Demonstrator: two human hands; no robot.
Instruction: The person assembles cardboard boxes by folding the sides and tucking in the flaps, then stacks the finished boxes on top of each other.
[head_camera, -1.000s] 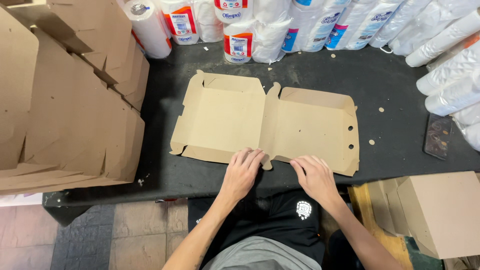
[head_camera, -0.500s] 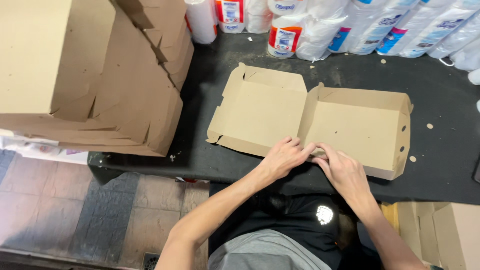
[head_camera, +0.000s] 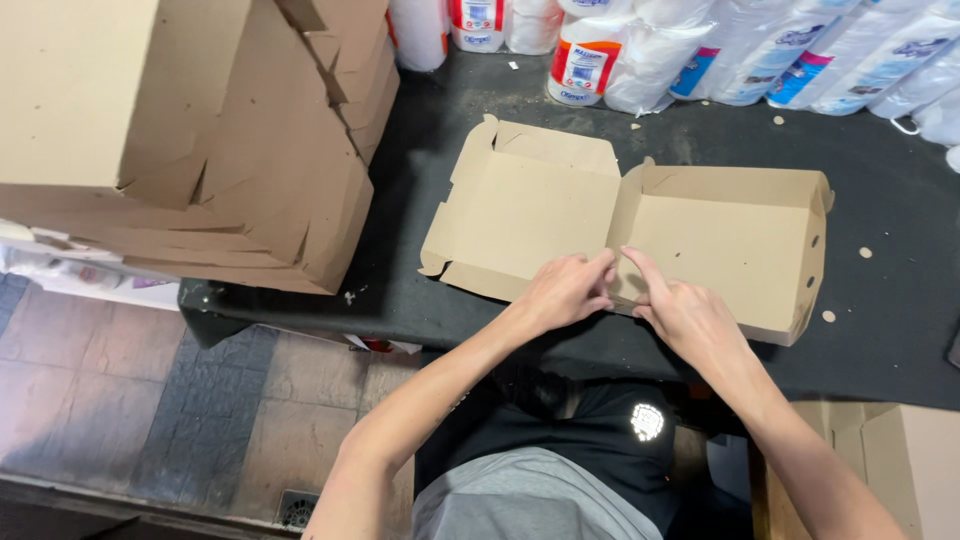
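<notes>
Box stack (head_camera: 180, 130) cropped top-left.

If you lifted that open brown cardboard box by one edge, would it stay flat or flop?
The cardboard box would probably bend at its middle crease, where both hands press. Thin sheet, likely light. Its raised walls look stiff enough to hold shape.

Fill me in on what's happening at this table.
A person is folding a flat cardboard box on a black table. The left hand and right hand pinch the near edge at the centre fold. A stack of cardboard boxes sits to the left, and wrapped paper rolls line the far edge.
</notes>
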